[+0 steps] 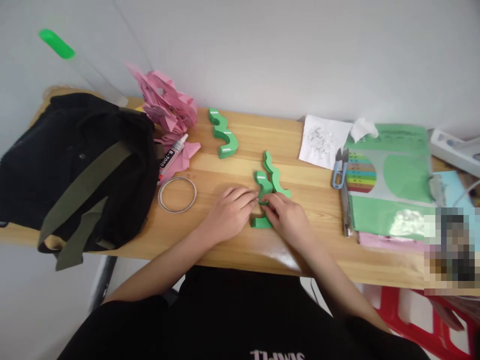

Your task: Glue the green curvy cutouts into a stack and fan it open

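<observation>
Both my hands rest on the wooden table [232, 250] around a wavy green paper strip [263, 186] that stands on its edge. My left hand [229, 212] lies curled on the strip's left side, fingertips pinched against it. My right hand [287, 215] grips the strip from the right, fingers closed over its lower part [260, 223]. A second wavy green piece [275, 175] lies touching it just behind. A third green wavy piece [224, 134] stands apart, further back.
A black bag [71, 165] with olive straps fills the table's left end. Pink paper scraps [168, 102], a glue tube [170, 152] and a tape ring [177, 195] lie beside it. Blue snips [340, 169], white paper [323, 140] and green sheets [390, 175] lie right. A red stool [412, 320] stands below.
</observation>
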`<state>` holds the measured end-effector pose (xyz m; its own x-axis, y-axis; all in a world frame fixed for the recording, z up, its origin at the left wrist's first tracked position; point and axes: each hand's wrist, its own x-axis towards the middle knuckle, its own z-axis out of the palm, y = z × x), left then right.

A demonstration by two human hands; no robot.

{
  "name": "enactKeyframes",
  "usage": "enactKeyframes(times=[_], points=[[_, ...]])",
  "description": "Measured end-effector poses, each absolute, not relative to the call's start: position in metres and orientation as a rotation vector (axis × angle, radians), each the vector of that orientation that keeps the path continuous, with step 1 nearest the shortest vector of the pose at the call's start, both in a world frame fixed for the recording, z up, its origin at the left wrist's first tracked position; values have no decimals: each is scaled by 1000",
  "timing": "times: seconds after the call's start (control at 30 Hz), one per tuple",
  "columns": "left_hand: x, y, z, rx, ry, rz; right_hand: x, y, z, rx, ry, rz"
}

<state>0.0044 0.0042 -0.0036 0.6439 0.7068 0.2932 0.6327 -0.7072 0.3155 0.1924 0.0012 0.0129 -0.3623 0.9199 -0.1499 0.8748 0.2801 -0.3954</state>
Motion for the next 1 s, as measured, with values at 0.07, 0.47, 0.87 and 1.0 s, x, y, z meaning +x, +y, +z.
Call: enactKeyframes(times=[0.07, 0.47, 0.87, 1.0], points=[[4, 4, -4, 2688, 1099, 606, 192, 2, 13, -1707, -2418, 653], [5, 4, -3, 2675, 1097, 619, 193, 4, 12, -1724, -2370, 731], [5, 4, -5, 2702, 1079, 718, 190, 7, 3, -1685, -2360, 615], [5, 4, -4, 2693, 1091, 723, 197, 6, 0, -1621, -2290, 680]])
